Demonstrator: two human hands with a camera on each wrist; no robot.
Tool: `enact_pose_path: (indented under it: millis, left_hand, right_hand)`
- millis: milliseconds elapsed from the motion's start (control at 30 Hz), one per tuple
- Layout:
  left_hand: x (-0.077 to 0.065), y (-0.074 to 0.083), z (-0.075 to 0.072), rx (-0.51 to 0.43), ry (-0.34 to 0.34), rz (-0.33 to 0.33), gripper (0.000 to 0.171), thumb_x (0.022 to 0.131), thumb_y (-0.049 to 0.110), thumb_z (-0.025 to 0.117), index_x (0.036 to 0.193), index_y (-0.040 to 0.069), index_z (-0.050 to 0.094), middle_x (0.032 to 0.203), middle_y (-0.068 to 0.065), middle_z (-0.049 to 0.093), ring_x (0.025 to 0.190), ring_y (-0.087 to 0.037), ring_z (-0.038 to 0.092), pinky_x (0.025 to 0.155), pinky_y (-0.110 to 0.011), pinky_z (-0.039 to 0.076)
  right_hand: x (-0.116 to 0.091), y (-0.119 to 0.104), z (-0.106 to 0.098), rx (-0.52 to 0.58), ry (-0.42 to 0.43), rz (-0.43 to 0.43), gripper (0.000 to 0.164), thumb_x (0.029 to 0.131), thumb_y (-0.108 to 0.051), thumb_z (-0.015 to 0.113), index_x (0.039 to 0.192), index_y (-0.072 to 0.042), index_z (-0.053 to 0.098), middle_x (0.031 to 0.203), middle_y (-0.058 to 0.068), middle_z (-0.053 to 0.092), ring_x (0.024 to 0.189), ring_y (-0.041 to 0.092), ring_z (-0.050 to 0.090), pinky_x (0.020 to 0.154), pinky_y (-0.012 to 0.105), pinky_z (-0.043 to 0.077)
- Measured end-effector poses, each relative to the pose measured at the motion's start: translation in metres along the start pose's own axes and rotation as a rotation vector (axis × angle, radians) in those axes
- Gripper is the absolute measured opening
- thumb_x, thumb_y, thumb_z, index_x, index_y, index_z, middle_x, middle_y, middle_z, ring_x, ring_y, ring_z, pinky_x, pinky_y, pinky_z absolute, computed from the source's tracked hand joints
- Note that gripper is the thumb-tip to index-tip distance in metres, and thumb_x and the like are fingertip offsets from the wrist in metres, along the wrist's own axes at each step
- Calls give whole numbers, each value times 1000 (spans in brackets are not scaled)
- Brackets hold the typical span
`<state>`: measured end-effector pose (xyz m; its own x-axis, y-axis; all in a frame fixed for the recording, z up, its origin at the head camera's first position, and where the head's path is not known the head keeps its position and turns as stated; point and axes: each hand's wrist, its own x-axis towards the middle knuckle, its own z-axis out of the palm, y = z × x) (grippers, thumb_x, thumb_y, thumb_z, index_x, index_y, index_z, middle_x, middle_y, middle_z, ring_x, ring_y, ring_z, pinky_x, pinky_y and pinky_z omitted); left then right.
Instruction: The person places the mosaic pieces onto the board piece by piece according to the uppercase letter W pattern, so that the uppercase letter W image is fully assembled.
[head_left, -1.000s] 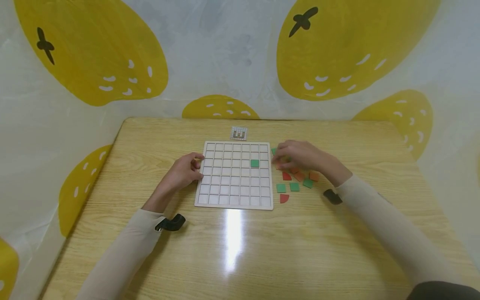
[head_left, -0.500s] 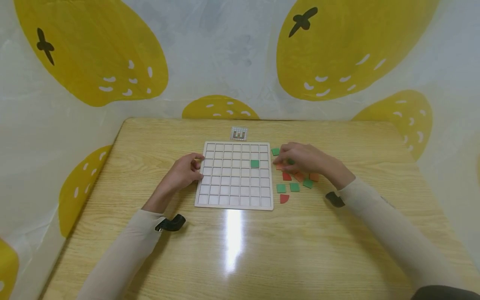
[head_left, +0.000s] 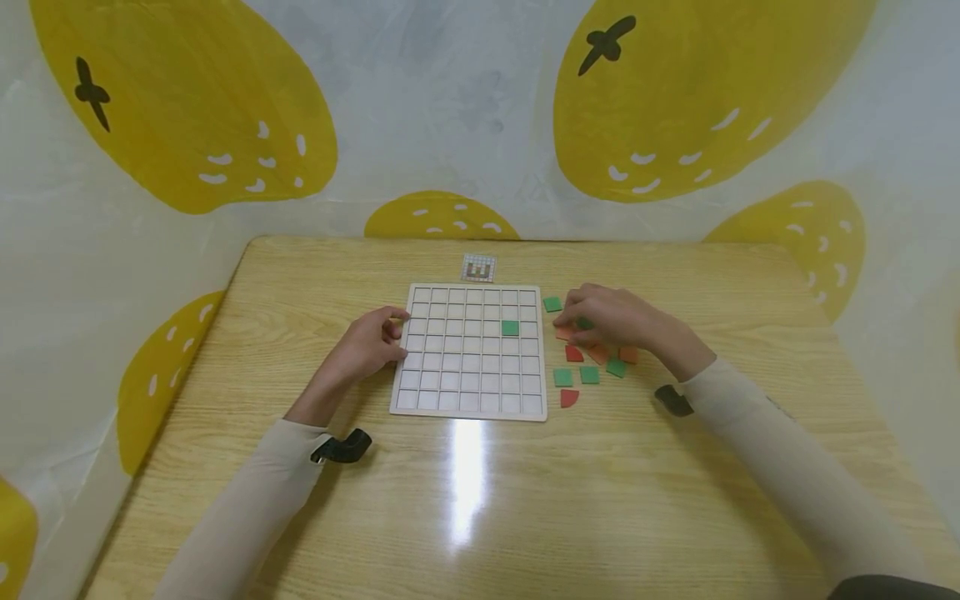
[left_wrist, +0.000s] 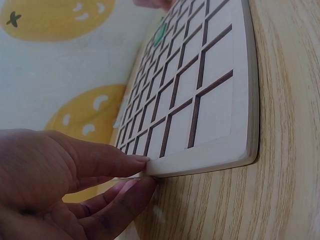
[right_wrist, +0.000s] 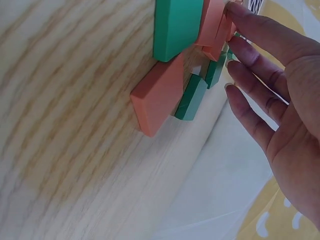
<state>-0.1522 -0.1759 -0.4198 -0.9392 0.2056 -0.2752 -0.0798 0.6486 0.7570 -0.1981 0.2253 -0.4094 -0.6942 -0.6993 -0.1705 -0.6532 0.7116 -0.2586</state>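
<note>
A pale wooden grid board (head_left: 450,359) lies on the table, with one green square tile (head_left: 510,328) in a cell on its right side. My left hand (head_left: 365,342) holds the board's left edge; in the left wrist view the thumb (left_wrist: 112,156) lies on the rim and a finger sits right below it. To the right of the board, my right hand (head_left: 615,315) reaches over loose tiles. Its thumb and fingertips are at an orange tile (head_left: 564,332), on either side of it. The other fingers are spread, seen in the right wrist view, and partly cover tiles beneath.
Around the right hand lie several green and orange squares, such as a green tile (head_left: 552,304) and an orange tile (head_left: 628,355). Two red quarter-round pieces, one red piece (head_left: 570,398) nearest me, lie by the board. A small pattern card (head_left: 478,267) lies behind the board.
My right hand has drawn slightly to the right, and the orange tile at its fingertips has shifted with it, uncovering the green tile behind. The left hand and board have stayed put.
</note>
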Motion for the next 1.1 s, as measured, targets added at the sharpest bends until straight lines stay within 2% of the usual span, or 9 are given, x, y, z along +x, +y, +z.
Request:
enact_pose_path:
  millis: [267,533,767,1100]
  left_hand:
    - [-1,0,0,-12,-4,-10,59,88,-6,70,142,3,52,109,-17,54,91,-27,51,66,-31,47]
    - [0,-1,0,-18,-9,-20,58,88,-5,70,143,4,51,108,-16,54,91,-26,51,64,-30,47]
    - [0,0,1,-20,-12,-25,58,88,-5,70,143,4,51,108,-16,53,90,-26,52,64,-30,47]
    - [-1,2,0,-25,-11,-18,58,88,-7,70,143,3,51,108,-17,53,90,-27,51,64,-31,46]
  right_hand:
    - [-1,-1,0,30,37,-17,26,86,-22,82,111,-15,78,101,-3,69,96,21,59,78,38,53]
    - [0,2,2,21,25,-16,21,87,-25,82,106,-17,77,100,-4,66,96,18,58,79,40,54]
    - [1,1,1,-14,38,-19,16,87,-29,80,98,-18,74,94,-5,64,90,15,56,75,37,52]
    - [4,5,0,23,59,-7,9,88,-30,77,93,-24,73,89,-11,65,85,13,53,71,33,48]
